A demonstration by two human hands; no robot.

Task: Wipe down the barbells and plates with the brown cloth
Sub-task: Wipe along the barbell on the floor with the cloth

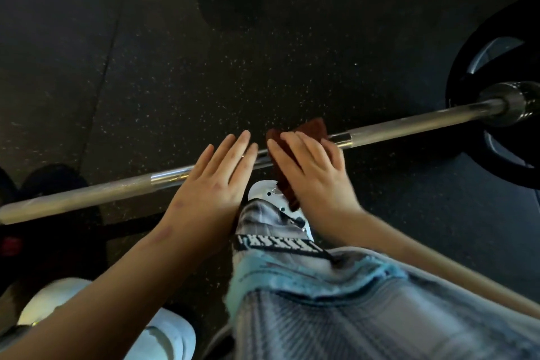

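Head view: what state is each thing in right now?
barbell: horizontal above the floor, one plate loaded.
plate: upright on the barbell's right end.
brown cloth: draped over the barbell, under the right hand.
right hand: flat, pressing the brown cloth.
left hand: flat over the barbell, holding nothing.

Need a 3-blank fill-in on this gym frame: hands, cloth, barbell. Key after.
The cloth under the right hand is coloured ____.
The left hand, fingers straight, holds ____.
The plate on the barbell is coloured ____.
Missing: brown; nothing; black.
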